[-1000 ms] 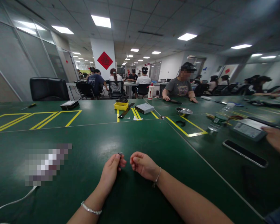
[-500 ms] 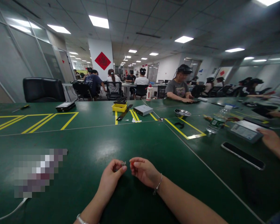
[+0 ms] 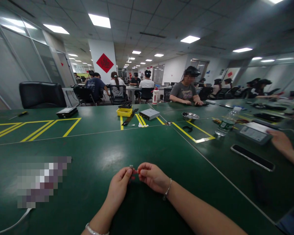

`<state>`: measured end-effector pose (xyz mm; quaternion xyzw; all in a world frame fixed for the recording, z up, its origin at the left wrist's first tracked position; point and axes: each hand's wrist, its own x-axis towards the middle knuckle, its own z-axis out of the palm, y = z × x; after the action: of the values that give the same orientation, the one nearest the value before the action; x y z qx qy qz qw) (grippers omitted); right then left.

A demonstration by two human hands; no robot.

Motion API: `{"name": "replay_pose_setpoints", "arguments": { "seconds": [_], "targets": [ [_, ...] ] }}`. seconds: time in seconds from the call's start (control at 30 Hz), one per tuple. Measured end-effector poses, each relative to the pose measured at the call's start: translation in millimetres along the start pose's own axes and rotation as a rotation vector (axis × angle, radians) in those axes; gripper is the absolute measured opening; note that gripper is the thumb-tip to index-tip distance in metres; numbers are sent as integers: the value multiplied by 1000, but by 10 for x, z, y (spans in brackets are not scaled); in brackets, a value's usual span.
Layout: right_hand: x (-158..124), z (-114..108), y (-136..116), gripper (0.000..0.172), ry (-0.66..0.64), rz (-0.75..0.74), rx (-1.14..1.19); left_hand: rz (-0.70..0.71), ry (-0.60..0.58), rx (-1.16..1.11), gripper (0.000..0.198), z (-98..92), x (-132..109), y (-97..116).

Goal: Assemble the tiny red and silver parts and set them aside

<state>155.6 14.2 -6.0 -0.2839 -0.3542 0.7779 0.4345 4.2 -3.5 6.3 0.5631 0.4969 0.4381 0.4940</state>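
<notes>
Both of my hands are raised close together above the green table (image 3: 88, 182). My left hand (image 3: 119, 184) pinches a small metallic piece (image 3: 131, 166), which pokes up past the thumb tip; it is too small to name. Opposite it, my right hand (image 3: 154, 178) has its fingertips closed on a small red-orange piece (image 3: 138, 171). A bit of red shows in the narrow space between the two hands. Whether the two pieces join there, I cannot tell, since fingers cover most of both.
To the left lies a blurred-out object (image 3: 45, 182) with a white cable (image 3: 13, 225). On the right are a phone (image 3: 253, 157), a water bottle (image 3: 226, 122) and another person's hand (image 3: 281, 142) at a grey box (image 3: 254, 133). Farther back stand a yellow tray (image 3: 124, 112) and a metal bowl (image 3: 190, 116).
My two hands have come closer together, and the red piece now meets the fingertips of my left hand. The metallic piece has turned more upright. The view has shifted slightly.
</notes>
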Motion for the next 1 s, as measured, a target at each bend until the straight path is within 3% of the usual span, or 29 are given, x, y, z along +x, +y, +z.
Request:
{"name": "replay_pose_setpoints", "arguments": {
  "seconds": [0.23,0.4,0.57,0.7,0.83,1.0],
  "targets": [
    [25,7,39,18,118,-46,57,-6,83,59,19,31,20,-17],
    [51,-16,23,20,10,21,17,69,80,85,16,32,14,-23],
    [44,-39,15,20,-82,-16,16,29,55,106,26,18,-1,-62],
    [29,-27,18,19,-81,-26,10,15,47,11,35,22,-3,-43],
    [23,-3,10,18,-74,-15,-11,-30,41,-11,34,20,2,-21],
    [10,-18,13,19,-91,-32,3,18,51,6,25,3,10,-37]
  ]
}}
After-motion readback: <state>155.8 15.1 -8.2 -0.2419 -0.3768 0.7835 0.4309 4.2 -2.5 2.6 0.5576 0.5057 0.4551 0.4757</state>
